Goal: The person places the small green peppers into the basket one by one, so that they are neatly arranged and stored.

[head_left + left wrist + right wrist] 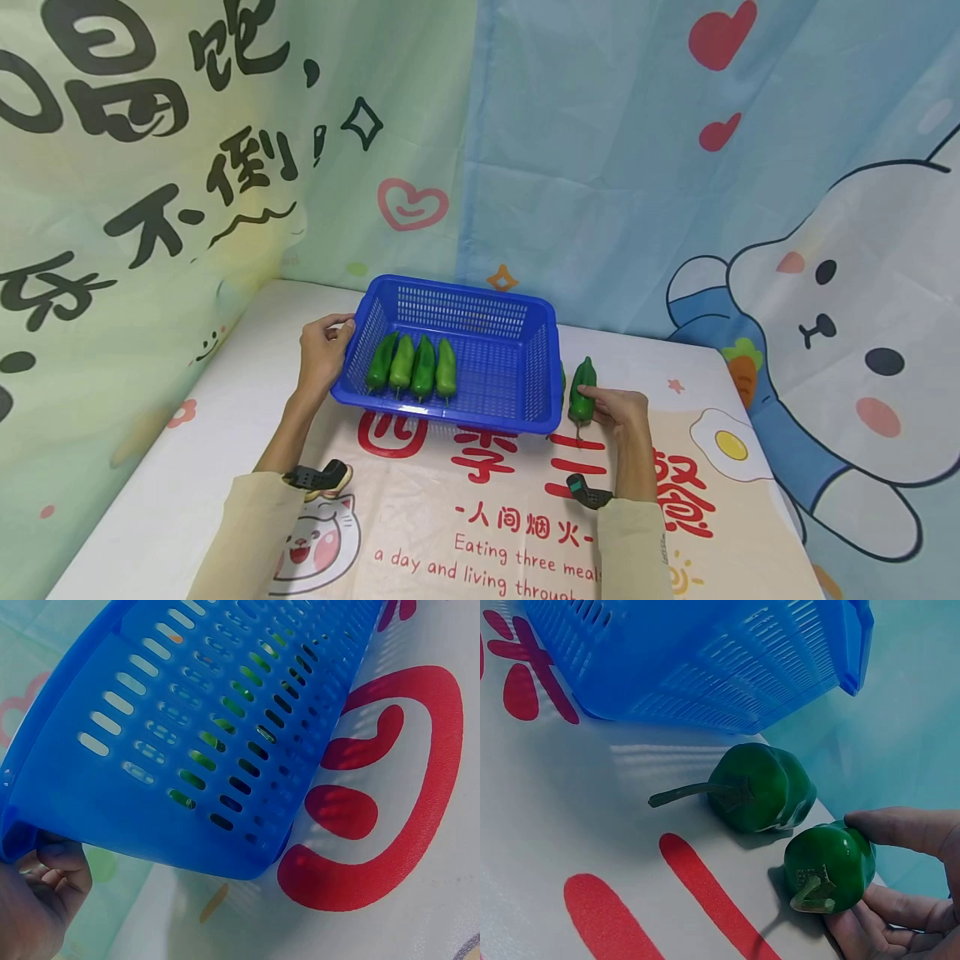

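A blue plastic basket (pixel 491 367) stands on the table with several green peppers (pixel 423 367) side by side in its left half. My left hand (pixel 322 350) grips the basket's left rim; in the left wrist view its fingers (pixel 64 859) curl under the edge. To the right of the basket, my right hand (pixel 622 407) pinches a dark green pepper (pixel 582 392) between thumb and fingers, stem towards me. Another green pepper (pixel 761 787) lies between that one and the basket, mostly hidden by the basket wall in the head view.
A printed cloth (pixel 420 517) with red characters covers the table. Behind stands a blue and green curtain (pixel 570 167) with a cartoon rabbit (pixel 847 350) at the right. Each wrist wears a black strap (pixel 318 477).
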`<state>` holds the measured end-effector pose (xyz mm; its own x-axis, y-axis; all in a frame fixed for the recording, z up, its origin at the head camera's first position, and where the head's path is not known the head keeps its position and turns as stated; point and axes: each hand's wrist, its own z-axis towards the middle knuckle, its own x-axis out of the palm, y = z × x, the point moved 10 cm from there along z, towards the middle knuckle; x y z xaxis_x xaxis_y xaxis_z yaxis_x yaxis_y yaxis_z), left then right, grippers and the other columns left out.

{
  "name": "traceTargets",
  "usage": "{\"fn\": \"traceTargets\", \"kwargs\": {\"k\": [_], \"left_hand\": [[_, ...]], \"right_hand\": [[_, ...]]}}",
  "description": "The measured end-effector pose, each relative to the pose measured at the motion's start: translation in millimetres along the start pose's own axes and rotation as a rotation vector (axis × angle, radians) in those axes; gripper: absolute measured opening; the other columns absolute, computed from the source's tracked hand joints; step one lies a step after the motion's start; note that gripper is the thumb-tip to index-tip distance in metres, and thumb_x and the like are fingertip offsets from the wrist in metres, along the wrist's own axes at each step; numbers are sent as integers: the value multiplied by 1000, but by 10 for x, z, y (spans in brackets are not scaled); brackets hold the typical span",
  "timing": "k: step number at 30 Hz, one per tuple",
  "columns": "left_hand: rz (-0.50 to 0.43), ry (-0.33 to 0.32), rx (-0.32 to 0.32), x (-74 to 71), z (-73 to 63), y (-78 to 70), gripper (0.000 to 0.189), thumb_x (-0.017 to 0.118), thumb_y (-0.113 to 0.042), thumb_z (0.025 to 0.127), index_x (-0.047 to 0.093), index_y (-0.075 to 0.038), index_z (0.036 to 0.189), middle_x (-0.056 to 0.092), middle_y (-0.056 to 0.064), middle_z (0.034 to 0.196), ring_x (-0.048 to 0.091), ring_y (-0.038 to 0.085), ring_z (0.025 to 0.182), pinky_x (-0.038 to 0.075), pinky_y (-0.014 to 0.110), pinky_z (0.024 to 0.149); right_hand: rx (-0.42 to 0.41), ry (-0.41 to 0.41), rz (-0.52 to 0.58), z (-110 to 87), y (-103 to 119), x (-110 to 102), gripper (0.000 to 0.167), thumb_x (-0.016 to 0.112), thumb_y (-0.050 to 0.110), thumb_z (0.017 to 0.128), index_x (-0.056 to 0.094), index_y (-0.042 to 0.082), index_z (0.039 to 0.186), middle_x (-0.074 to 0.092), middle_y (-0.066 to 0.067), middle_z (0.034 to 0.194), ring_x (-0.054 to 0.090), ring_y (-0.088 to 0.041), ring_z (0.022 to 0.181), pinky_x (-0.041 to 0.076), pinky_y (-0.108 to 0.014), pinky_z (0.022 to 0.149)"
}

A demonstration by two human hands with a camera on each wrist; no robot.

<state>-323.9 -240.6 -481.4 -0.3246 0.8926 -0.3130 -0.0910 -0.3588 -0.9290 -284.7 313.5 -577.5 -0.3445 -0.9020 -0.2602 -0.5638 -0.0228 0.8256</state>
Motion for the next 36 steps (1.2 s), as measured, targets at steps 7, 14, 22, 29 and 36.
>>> {"fn": "traceTargets", "kwargs": {"k": [7,14,22,29,36], "left_hand": [[2,7,-2,10,3,-6,28,64,-11,109,76,7,127,72,10,75,57,2,57,45,18,51],[7,10,-1,27,4,-5,29,63,-12,110,75,7,128,74,18,82,59,3,59,46,18,53],[17,-7,-2,11,-16,2,29,62,-12,110,76,7,128,73,18,82,58,2,60,45,18,53],[13,-2,-7,13,-30,0,30,62,-13,111,75,7,129,73,21,84,58,3,60,45,18,53],[21,5,-7,24,-20,12,30,61,-14,111,75,6,130,74,26,88,58,3,61,46,18,54]], "right_hand": [[17,-5,-16,-1,-15,-10,76,88,21,91,54,-17,148,64,-35,146,74,-12,73,63,-22,68],[19,-20,-11,9,-19,-21,76,89,21,91,55,-16,148,64,-34,146,76,-14,79,62,-22,68],[3,-20,-12,-9,8,-27,77,90,23,90,56,-17,146,66,-33,144,74,-11,72,63,-22,68],[10,-31,-11,-27,-5,-52,76,88,24,93,55,-16,148,65,-32,146,73,-12,75,61,-19,68],[6,-32,-26,-109,59,-70,71,88,27,93,60,-12,146,66,-26,142,68,-20,94,58,-19,73]]}}
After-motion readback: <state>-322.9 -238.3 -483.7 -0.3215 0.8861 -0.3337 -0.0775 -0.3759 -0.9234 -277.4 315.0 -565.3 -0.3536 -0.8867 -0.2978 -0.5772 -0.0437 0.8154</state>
